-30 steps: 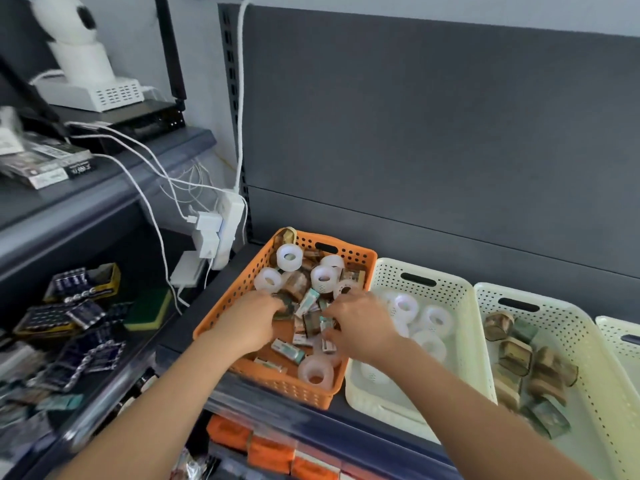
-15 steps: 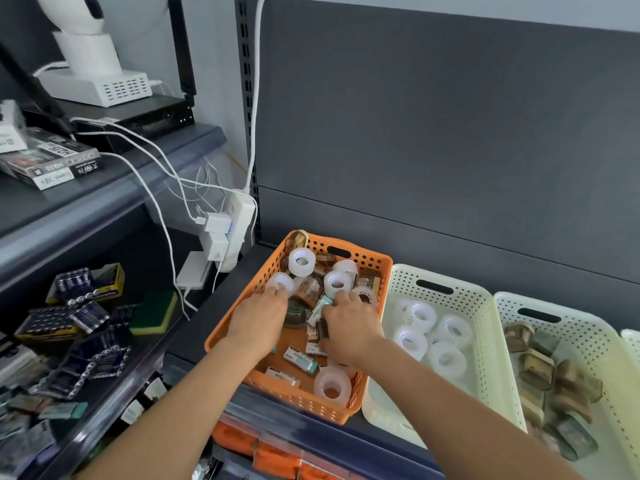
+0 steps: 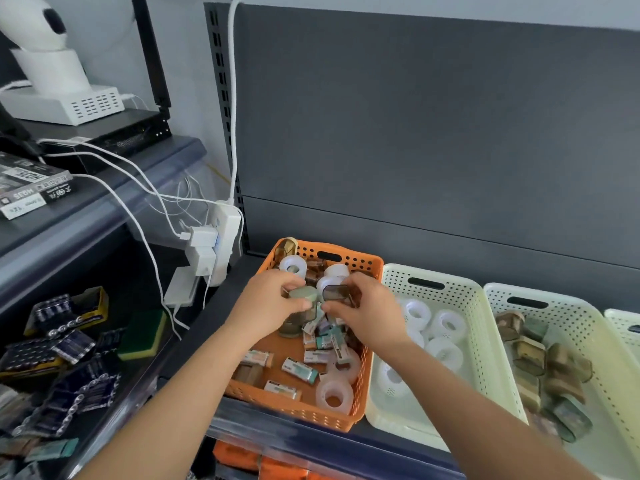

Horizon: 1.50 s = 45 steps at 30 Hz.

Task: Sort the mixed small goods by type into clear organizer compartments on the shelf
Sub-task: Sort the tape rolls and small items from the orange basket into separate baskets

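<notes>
The left hand (image 3: 268, 304) curls its fingers round a grey-green pack (image 3: 302, 294). Just to its right, the right hand (image 3: 369, 308) pinches a dark brown pack (image 3: 337, 291), whose long side runs across, roughly level. Both are over the orange basket (image 3: 360, 263), whose back wall is just beyond the fingertips. Bare floor shows beneath the left wrist. Beside the right hand stands a cream basket (image 3: 460, 289) holding tape rolls (image 3: 446, 323).

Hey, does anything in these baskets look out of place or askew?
A brownish packet stands propped in the back-left corner of the orange basket, poking above the rim, while the other goods lie down inside.
</notes>
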Available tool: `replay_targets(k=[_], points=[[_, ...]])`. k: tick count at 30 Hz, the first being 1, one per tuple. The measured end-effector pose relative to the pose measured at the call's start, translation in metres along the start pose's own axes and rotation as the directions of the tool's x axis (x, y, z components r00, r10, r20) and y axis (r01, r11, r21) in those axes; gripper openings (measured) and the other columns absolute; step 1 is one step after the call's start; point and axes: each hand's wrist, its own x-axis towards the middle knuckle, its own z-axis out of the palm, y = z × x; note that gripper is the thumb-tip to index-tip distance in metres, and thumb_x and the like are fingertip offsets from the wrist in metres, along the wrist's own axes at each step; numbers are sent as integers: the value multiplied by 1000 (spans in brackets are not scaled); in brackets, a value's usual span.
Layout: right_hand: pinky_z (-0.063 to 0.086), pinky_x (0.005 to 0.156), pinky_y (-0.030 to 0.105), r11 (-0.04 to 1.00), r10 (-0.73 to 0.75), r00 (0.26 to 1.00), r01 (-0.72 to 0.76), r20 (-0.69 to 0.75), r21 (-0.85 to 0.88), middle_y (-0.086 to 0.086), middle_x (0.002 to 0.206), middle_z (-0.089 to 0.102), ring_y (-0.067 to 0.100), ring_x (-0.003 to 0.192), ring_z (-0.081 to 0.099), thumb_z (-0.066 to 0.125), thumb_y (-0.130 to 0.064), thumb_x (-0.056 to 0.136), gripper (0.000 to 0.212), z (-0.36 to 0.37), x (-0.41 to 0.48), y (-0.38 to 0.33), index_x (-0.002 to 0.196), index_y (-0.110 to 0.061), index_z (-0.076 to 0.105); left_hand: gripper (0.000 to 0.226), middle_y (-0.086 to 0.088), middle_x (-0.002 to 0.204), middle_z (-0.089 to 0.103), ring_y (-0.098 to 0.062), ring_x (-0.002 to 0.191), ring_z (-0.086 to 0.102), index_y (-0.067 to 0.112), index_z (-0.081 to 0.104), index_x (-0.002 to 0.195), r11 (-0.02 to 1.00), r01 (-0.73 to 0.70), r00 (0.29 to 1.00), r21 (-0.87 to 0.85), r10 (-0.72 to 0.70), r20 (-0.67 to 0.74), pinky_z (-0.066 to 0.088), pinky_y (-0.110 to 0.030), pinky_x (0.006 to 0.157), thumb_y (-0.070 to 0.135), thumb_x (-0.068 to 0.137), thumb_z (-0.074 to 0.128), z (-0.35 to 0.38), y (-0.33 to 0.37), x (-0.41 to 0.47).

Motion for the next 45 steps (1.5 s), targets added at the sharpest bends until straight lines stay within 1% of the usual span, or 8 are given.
replay_targets(k=[10,17,24,28,33,37,39,45], points=[[50,78,27,971,203,942,-160,-267,177,-14,92,66,4,85,61,74,-42,76,30,-72,-34,48,101,-29,64,35,7,98,53,-15,96,56,25,64,115,958,-238,968,-159,247,38,47,-31,87,23,81,73,63,75,18],[49,63,30,945,321,862,-318,-391,74,-15,76,65,5,71,62,71,-52,75,33,-140,-79,121,91,-30,52,34,8,103,61,-8,94,59,23,66,108,898,-348,921,-270,381,81,47,-15,80,23,76,78,146,156,9],[51,73,32,894,337,894,-403,-296,-197,-5,106,60,17,87,60,67,-37,83,33,-188,-115,195,112,-25,56,41,6,117,52,-11,109,48,18,58,120,765,-634,770,118,609,190,41,-23,88,3,82,64,226,210,-6],[53,79,40,837,298,945,-328,-137,-438,3,122,55,27,100,59,60,-19,86,37,-195,-127,218,122,-20,53,22,2,103,60,-19,97,55,17,64,109,604,-673,740,427,551,386,42,-37,96,14,87,62,252,215,-14],[45,93,34,722,124,989,-146,-81,-676,4,132,48,25,117,44,48,-11,87,40,-196,-125,227,126,-14,50,19,2,98,60,-21,98,53,18,65,102,596,-571,819,565,462,340,37,-36,97,10,88,55,257,218,-15],[49,76,32,743,182,982,-176,-59,-646,7,128,46,26,109,52,49,-5,87,62,-197,-114,229,143,-14,24,29,0,94,59,-23,96,54,16,62,97,609,-512,859,606,368,356,35,-38,91,-2,83,44,257,221,-16],[45,64,30,768,207,977,-190,-44,-612,6,119,52,24,98,59,47,-2,87,47,-196,-112,231,130,-15,35,29,0,96,60,-23,97,55,15,60,100,618,-513,858,596,351,375,37,-40,92,-1,84,43,260,221,-18],[48,91,32,791,124,992,-90,14,-605,3,119,57,22,112,51,53,-18,86,40,-182,-110,241,126,-13,46,34,2,126,54,-19,121,44,15,54,122,644,-534,845,548,384,373,28,-42,108,10,88,52,259,212,-25]])
